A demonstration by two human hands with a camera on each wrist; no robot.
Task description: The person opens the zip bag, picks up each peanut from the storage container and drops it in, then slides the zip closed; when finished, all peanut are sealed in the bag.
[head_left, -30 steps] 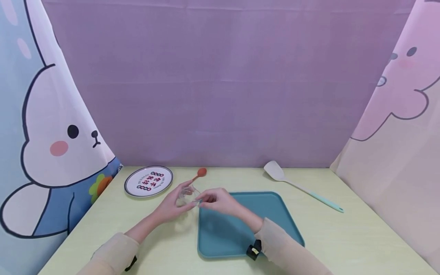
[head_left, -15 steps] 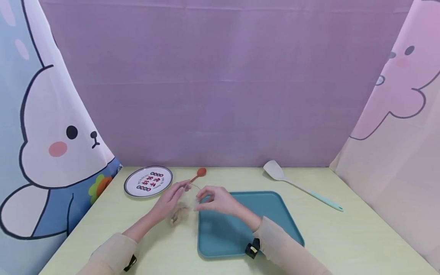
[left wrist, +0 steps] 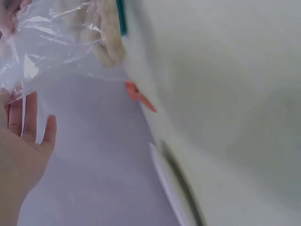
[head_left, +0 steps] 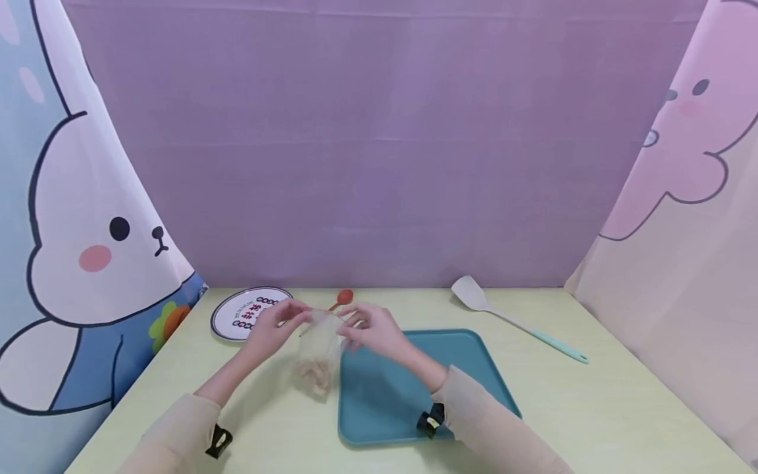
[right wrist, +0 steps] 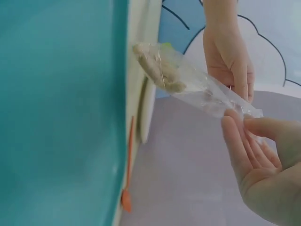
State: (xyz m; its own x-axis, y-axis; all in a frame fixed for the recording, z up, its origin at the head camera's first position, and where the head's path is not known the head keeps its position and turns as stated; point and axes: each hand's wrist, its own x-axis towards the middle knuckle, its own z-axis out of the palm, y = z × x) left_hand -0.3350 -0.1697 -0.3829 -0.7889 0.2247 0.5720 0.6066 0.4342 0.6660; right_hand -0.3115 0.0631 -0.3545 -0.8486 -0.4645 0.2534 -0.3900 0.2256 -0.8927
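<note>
Both hands hold up a clear plastic bag [head_left: 324,336] by its top edge, above the table. Beige, knobbly lumps [head_left: 315,375] lie gathered in its bottom; in the right wrist view these lumps [right wrist: 160,73] look like peanuts in the shell. My left hand [head_left: 268,332] pinches the top left corner, and in the left wrist view the little finger of that hand [left wrist: 23,150] stands free. At the opposite corner, my right hand [head_left: 374,332] pinches the plastic between thumb and fingers, as the right wrist view shows for this hand [right wrist: 265,160].
A teal tray [head_left: 426,388] lies below and right of the bag. Behind the left hand is a white printed plate [head_left: 227,316], with an orange-red spoon [head_left: 345,297] beside it. At the back right lies a spatula [head_left: 521,322] with a pale green handle.
The bag, bunched up between the hands a second ago, has dropped open and now hangs down with its lumps at the bottom. Both hands have risen to its top edge.
</note>
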